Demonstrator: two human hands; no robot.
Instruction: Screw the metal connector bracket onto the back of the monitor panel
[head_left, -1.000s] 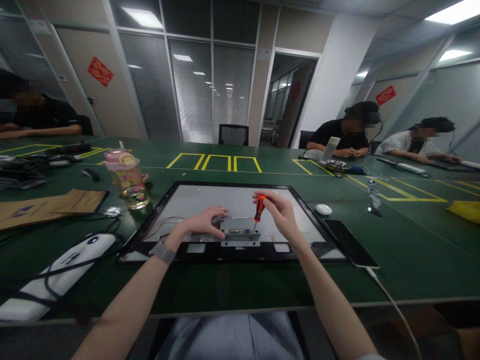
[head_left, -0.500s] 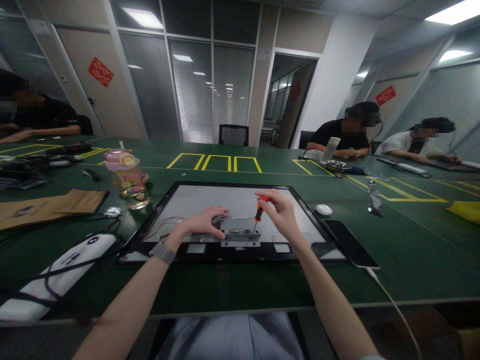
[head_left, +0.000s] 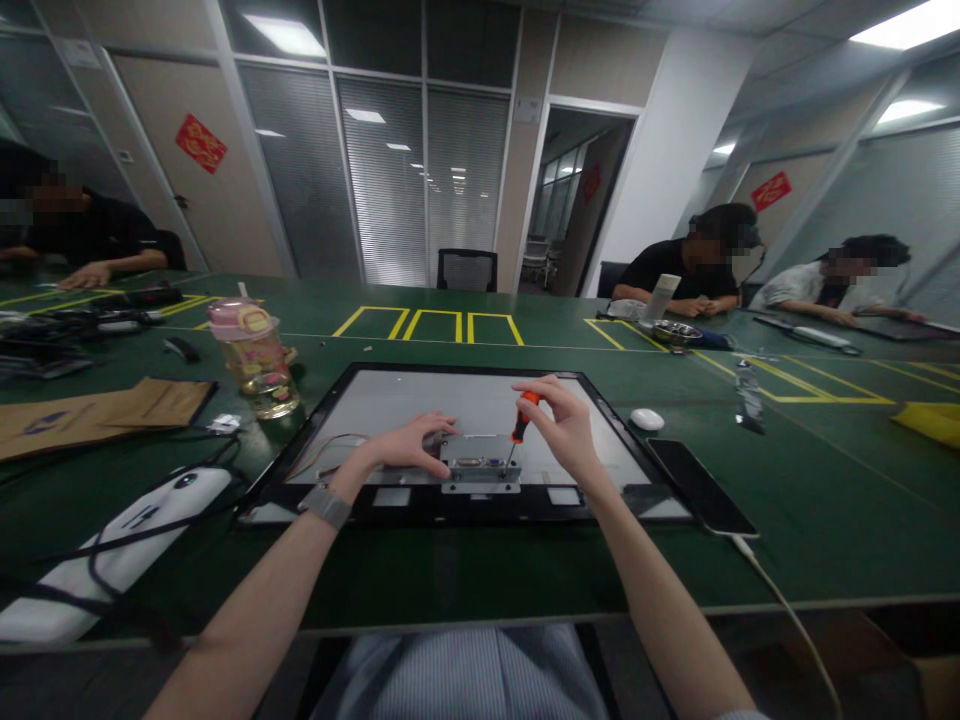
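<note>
My right hand (head_left: 564, 422) is closed around the orange-and-black handle of a screwdriver (head_left: 520, 418). Its thin shaft slants down to the right end of a metal bracket (head_left: 484, 474) with ports in it. At the bracket's left end, my left hand (head_left: 409, 443) holds it between the thumb in front and the fingers behind. Under both hands lies a flat display panel (head_left: 495, 400) with a grey back and a black frame. Thin wires (head_left: 319, 455) run across the panel, left of my left hand. Where the screwdriver's tip meets the bracket is too small to make out.
A pink-lidded bottle (head_left: 253, 365), a brown paper bag (head_left: 112, 412) and a white cabled device (head_left: 135, 545) stand or lie to the left. Rightward are a small white case (head_left: 647, 419) and a phone (head_left: 701, 488) on a cable. Several people sit around the green table (head_left: 450, 580).
My right hand and the screwdriver have shifted very slightly; the shaft stays at the bracket's right end. My left hand is still. At the far left, a person's hand has moved along the table.
</note>
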